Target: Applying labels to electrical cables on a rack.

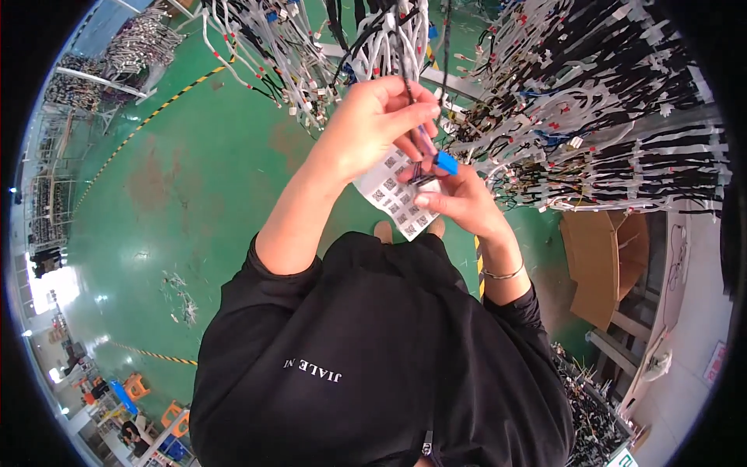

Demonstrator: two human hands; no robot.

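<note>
In front of my chest, my left hand (369, 128) is closed around thin dark and purple wires (425, 140) of a hanging wire harness. Just below it, my right hand (470, 204) has its thumb and fingers closed on a white label sheet (389, 194) printed with black square codes. A blue connector (446, 163) at the end of the wires rests against the right fingers. Small dark wire ends show between the two hands; which fingers grip them I cannot make out.
Bundles of white and black wire harnesses (599, 101) hang ahead and to the right, and another bunch (268, 54) hangs ahead on the left. An open cardboard box (595, 268) is at the right. Wire scraps (180, 300) lie on the green floor (156, 226).
</note>
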